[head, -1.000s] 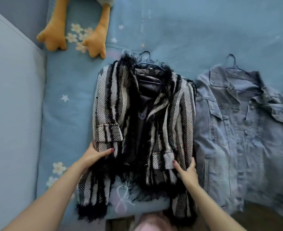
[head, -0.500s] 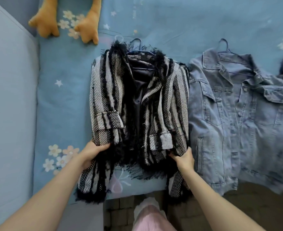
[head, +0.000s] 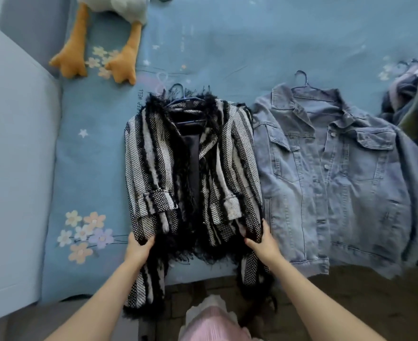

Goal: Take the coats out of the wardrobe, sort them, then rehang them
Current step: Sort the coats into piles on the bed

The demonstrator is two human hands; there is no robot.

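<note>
The left hand (head: pixel 139 249) and the right hand (head: pixel 262 242) are gripping with curled fingers (head: pixel 252 242) the lower corners of the black-and-white striped tweed coat with fuzzy black trim (head: pixel 193 173), which is looking soft, floppy and fairly thick, so holding it at the hanger (head: pixel 185 99) beyond the fingers probably carries it better.

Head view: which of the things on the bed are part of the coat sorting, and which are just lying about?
Part of the job:
striped coat, on a hanger, gripped at its hem by the left hand and right hand
denim jacket, on a hanger, beside it
dark clothes at the right edge, kind unclear

Lying about:
stuffed duck
flowered bedsheet
</note>
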